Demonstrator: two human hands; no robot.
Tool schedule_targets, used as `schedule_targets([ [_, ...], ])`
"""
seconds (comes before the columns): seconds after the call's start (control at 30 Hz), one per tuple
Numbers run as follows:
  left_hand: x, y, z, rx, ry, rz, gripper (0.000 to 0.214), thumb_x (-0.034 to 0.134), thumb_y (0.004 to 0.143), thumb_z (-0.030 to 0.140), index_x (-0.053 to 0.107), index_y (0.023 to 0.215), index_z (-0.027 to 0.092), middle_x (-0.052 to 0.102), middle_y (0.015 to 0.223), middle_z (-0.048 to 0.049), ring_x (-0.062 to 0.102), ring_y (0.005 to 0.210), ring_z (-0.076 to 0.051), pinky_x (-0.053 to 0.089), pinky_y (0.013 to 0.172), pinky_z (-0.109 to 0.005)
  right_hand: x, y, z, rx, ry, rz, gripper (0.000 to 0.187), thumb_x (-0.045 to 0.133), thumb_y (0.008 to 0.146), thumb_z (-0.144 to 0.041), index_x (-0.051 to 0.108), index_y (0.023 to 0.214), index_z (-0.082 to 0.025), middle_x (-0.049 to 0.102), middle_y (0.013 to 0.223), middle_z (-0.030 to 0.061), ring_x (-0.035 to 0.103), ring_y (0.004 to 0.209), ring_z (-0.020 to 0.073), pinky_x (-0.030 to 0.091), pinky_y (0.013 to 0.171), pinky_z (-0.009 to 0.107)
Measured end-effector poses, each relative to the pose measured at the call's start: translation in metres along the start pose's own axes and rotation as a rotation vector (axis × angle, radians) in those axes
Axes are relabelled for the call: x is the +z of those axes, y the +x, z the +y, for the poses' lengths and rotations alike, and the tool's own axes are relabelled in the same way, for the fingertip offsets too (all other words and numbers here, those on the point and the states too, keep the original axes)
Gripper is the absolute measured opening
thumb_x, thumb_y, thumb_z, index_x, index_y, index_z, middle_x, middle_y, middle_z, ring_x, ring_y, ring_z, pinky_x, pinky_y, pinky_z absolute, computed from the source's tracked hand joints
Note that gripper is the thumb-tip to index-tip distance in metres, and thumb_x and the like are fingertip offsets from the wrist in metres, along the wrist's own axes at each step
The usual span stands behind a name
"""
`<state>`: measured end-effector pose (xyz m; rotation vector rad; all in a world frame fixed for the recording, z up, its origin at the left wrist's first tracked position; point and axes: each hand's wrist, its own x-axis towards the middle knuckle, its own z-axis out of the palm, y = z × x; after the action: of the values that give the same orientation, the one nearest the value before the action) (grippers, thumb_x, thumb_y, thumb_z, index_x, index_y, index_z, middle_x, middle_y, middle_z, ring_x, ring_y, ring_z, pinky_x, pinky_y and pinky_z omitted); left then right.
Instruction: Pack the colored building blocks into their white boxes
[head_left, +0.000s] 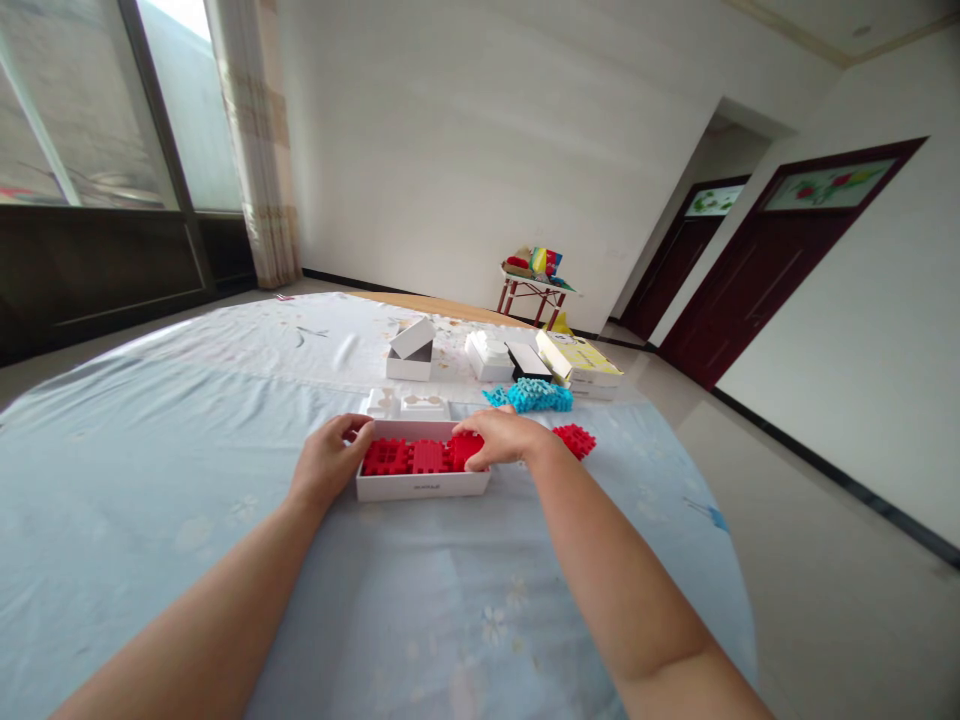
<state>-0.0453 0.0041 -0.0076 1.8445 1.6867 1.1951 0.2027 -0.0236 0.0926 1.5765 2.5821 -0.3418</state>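
Observation:
A shallow white box (422,486) lies on the pale blue cloth in front of me, filled with red plastic grid pieces (409,457). My left hand (328,462) grips the box's left end, fingers curled over the rim. My right hand (501,437) rests over the box's right end, fingers closed on a red piece there. One more red grid piece (576,440) lies on the cloth just right of my right wrist. A heap of blue grid pieces (532,396) sits behind it.
Behind the box lie a white moulded insert (409,405), an open white box (410,350), another white box (489,355), a black item (528,361) and a yellow-topped box (579,359). The table edge curves away on the right. A small toy-laden table (534,283) stands by the far wall.

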Motion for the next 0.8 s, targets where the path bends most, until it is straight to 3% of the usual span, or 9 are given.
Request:
schedule_targets([
  [0.1,-0.001,0.000,0.001,0.004,0.008,0.002,0.036,0.046,0.072,0.046,0.066,0.087,0.019,0.067,0.081,-0.0026,0.060,0.077,-0.017,0.044,0.071,-0.026,-0.001,-0.003,0.003,-0.018,0.108,0.055,0.055,0.066,0.065,-0.037,0.057,0.117,-0.024,0.063,0.112,0.0048,0.053,0.108,0.0251,0.033,0.094,0.037],
  [0.23,-0.002,-0.001,0.002,0.010,0.006,0.000,0.037,0.046,0.072,0.047,0.065,0.086,0.019,0.067,0.081,-0.0028,0.060,0.077,-0.018,0.045,0.071,-0.026,0.011,-0.003,0.009,-0.010,0.160,0.193,0.031,0.056,0.076,-0.030,0.065,0.105,-0.023,0.068,0.102,0.0035,0.056,0.102,0.0215,0.032,0.094,0.037],
  [0.4,-0.002,0.000,0.002,0.017,0.010,-0.010,0.039,0.045,0.071,0.048,0.065,0.087,0.018,0.067,0.082,-0.0036,0.060,0.077,-0.019,0.045,0.071,-0.026,0.029,0.000,0.010,-0.043,0.158,0.261,0.025,0.060,0.075,-0.027,0.068,0.098,-0.024,0.070,0.093,0.0025,0.056,0.099,0.0220,0.030,0.095,0.041],
  [0.5,-0.001,0.002,0.000,0.007,0.021,-0.016,0.039,0.045,0.072,0.048,0.065,0.088,0.019,0.068,0.082,-0.0035,0.061,0.077,-0.019,0.045,0.071,-0.026,0.032,-0.006,0.016,-0.042,0.211,0.403,0.023,0.058,0.077,-0.028,0.067,0.099,-0.025,0.069,0.097,0.0013,0.056,0.100,0.0203,0.027,0.098,0.041],
  [0.67,0.001,0.005,-0.005,0.013,0.044,-0.015,0.039,0.046,0.072,0.048,0.065,0.090,0.020,0.068,0.083,-0.0024,0.061,0.078,-0.018,0.045,0.071,-0.025,0.030,-0.037,0.057,0.076,0.270,0.681,0.024,0.053,0.081,-0.030,0.065,0.100,-0.023,0.067,0.103,0.0023,0.057,0.100,0.0185,0.035,0.096,0.036],
  [0.8,0.000,0.006,-0.005,0.017,0.060,-0.022,0.039,0.046,0.071,0.049,0.065,0.089,0.020,0.068,0.083,-0.0019,0.061,0.078,-0.018,0.045,0.070,-0.025,0.040,-0.066,0.104,0.340,0.227,0.781,0.030,0.054,0.079,-0.031,0.063,0.105,-0.022,0.064,0.108,0.0045,0.054,0.105,0.0210,0.037,0.095,0.037],
])
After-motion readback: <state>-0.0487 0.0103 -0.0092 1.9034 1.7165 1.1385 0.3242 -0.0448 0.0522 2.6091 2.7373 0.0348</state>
